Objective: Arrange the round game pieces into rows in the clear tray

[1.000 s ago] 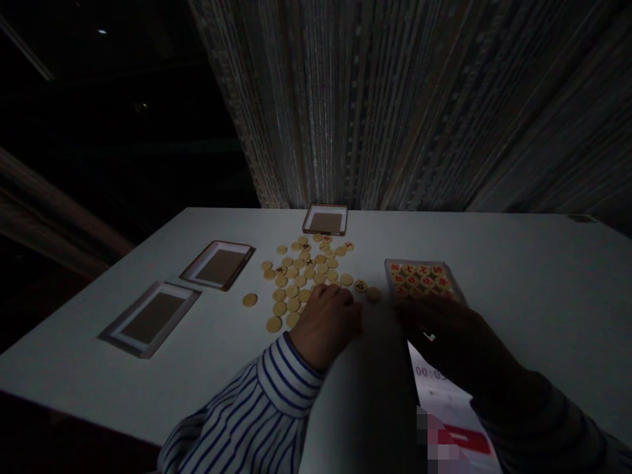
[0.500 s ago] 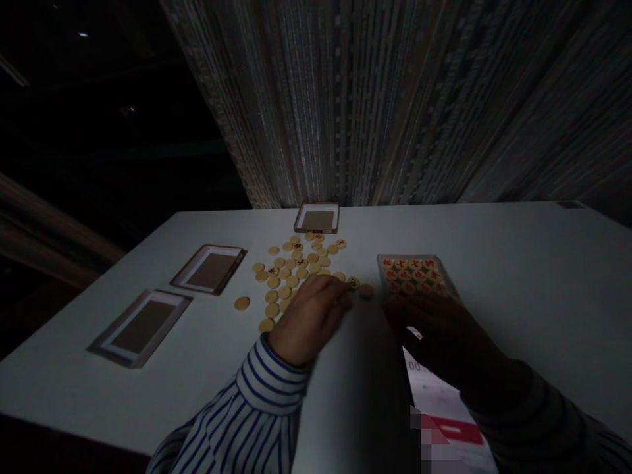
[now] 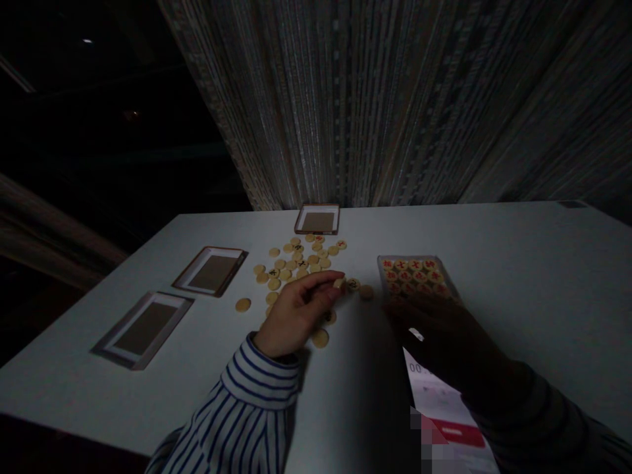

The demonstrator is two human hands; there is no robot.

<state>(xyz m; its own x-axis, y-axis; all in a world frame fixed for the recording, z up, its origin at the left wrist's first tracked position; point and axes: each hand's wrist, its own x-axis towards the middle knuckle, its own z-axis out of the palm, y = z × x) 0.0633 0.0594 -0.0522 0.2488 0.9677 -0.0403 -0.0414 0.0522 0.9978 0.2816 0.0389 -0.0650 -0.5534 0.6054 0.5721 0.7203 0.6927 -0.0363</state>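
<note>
My left hand [image 3: 296,309] is closed in a pinch, with a Chinese chess piece [image 3: 339,284] between thumb and fingertips. It hovers over a spread of round wooden Chinese chess pieces [image 3: 286,274], most blank side up, a few showing black or red characters. Two loose pieces, one with a black mark [image 3: 352,284] and a plain one [image 3: 366,292], lie just right of the fingertips. A clear-edged tray [image 3: 447,276] holds rows of red-character pieces. Over its near end rests my right hand [image 3: 434,336], in deep shadow, fingers stretched out and seemingly holding nothing.
A phone with a lit screen [image 3: 434,401] lies beneath my right forearm. Two shallow boxes [image 3: 210,271] [image 3: 143,330] sit on the left of the white table [image 3: 533,296], another box [image 3: 317,218] at the back. Behind the table hangs a string curtain [image 3: 355,112].
My left hand has turned and drawn slightly left, and a piece now shows in its pinch. Pieces beneath it have come into view. My right hand stays put.
</note>
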